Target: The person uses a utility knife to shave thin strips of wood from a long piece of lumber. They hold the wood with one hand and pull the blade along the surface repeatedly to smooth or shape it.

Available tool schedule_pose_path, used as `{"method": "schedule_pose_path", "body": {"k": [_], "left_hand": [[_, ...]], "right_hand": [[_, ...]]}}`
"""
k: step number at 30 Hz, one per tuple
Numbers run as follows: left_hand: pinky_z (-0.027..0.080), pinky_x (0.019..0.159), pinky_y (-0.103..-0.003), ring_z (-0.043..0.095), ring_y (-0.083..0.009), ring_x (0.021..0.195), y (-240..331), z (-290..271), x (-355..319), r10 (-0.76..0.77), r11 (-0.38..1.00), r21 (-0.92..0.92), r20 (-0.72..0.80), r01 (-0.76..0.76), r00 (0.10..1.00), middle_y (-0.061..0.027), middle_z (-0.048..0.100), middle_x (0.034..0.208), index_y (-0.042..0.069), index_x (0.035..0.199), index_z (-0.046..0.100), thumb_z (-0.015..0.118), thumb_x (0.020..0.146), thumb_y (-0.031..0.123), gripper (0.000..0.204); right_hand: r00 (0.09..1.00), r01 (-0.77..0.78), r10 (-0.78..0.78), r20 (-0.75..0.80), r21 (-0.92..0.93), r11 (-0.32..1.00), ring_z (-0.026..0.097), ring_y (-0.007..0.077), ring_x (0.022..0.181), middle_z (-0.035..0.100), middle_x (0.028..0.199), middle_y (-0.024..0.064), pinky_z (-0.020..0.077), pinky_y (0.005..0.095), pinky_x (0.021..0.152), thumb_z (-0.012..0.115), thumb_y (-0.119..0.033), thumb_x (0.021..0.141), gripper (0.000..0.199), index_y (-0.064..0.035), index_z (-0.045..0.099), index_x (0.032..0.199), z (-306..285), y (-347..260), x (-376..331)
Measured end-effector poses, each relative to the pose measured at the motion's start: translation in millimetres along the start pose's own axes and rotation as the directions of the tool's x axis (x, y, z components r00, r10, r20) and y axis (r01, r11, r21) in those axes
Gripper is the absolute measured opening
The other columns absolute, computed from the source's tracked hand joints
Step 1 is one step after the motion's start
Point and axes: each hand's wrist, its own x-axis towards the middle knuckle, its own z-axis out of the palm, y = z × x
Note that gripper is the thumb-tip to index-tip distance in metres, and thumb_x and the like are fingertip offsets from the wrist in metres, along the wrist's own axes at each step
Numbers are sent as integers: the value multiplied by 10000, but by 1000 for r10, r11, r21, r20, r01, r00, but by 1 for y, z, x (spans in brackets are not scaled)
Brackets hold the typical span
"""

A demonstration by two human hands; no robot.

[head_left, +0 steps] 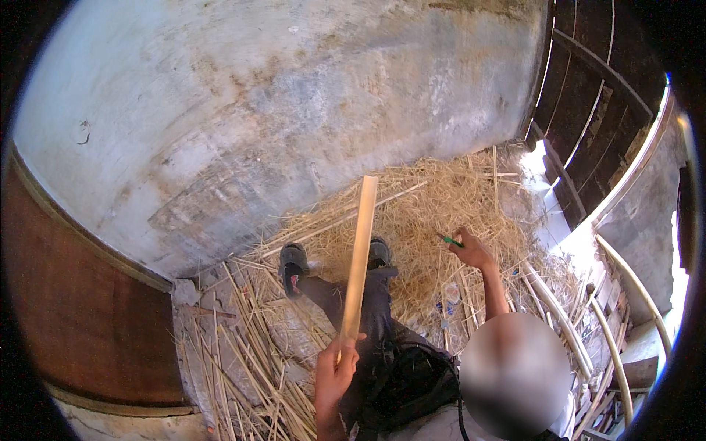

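Two hands at work, well apart. Our left hand [334,367] is closed around the lower end of a flat pale wooden slat [358,257], fingers wrapped and thumb on top. Gripped at its end like this, the slat runs up and away from us, passing over the dark trousers [371,309] and between the two sandalled feet [294,263], its far tip reaching toward the grey plastered wall [279,110]. We judge an end grip keeps the whole length free in front of us.

Our right hand [471,251] is stretched out to the right over the heap of straw [434,213], pinching a small green pen-like tool [450,240] between thumb and fingers; the other fingers look curled, but we cannot tell how tightly. The tool points left, toward the slat, without touching it.

Loose reeds and split cane [243,367] lie across the floor by the left hand. Curved pale bent rods [566,323] are stacked at right beside a dark wooden door [588,95], out of the way.
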Motion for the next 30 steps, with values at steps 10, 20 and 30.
{"method": "schedule_pose_path", "body": {"k": [10, 20, 30], "left_hand": [[337, 533, -268, 428, -44, 593, -20, 16, 15, 147, 989, -25, 79, -146, 986, 37, 507, 735, 33, 1247, 717, 512, 1190, 261, 312], [471, 658, -354, 572, -190, 696, 7, 22, 19, 203, 971, 109, 76, -211, 976, -67, 560, 776, -1, 1105, 623, 482, 1189, 270, 317], [512, 681, -463, 664, -394, 714, 19, 25, 22, 231, 931, 284, 28, -230, 972, -174, 621, 772, 4, 1069, 614, 440, 1184, 345, 400]], "right_hand": [[893, 443, -394, -215, 564, 696, 412, 73, 610, 445, 724, -59, 331, 258, 555, 573, -513, 1140, 466, -68, 693, 1205, -40, -187, -66], [628, 778, -775, -66, 59, 626, 752, 337, 729, 790, 932, 103, 588, 435, 642, 853, -363, 928, 325, -106, 770, 1108, -25, -229, -116], [594, 804, -802, -64, 13, 595, 744, 318, 694, 786, 930, 86, 576, 420, 612, 878, -353, 894, 325, -103, 776, 1074, -15, -231, -123]]}}
